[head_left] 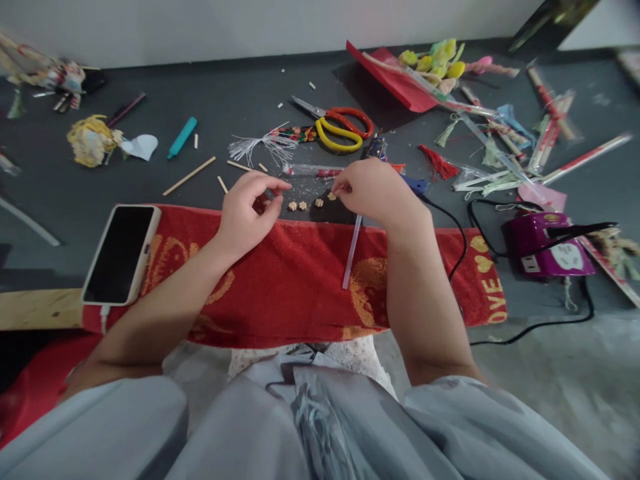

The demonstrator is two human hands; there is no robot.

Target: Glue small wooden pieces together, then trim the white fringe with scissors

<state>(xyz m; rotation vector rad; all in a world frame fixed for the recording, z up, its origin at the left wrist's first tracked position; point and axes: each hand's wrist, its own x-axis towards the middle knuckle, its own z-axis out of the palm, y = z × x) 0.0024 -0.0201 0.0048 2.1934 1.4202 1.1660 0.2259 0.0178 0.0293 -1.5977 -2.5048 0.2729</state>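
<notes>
A loose row of small tan flower-shaped pieces (303, 206) lies on the dark table just beyond the red towel. My left hand (250, 212) hovers left of the row, thumb and fingers curled but apart, with nothing visible between them. At the right end of the row, my right hand (373, 190) pinches a small flower-shaped piece (332, 197) at its fingertips. Partly hidden behind that hand is a blue tool (416, 185) with a black cord. A translucent stick (353, 253) runs from under the hand onto the towel (300, 287).
Scissors (345, 127) with red and yellow handles lie beyond the hands, near white strings (260, 147). A phone (121, 255) rests on the towel's left end. Thin wooden sticks (189, 176) and a teal marker (183, 138) lie left; a purple box (550, 247) with cords stands right.
</notes>
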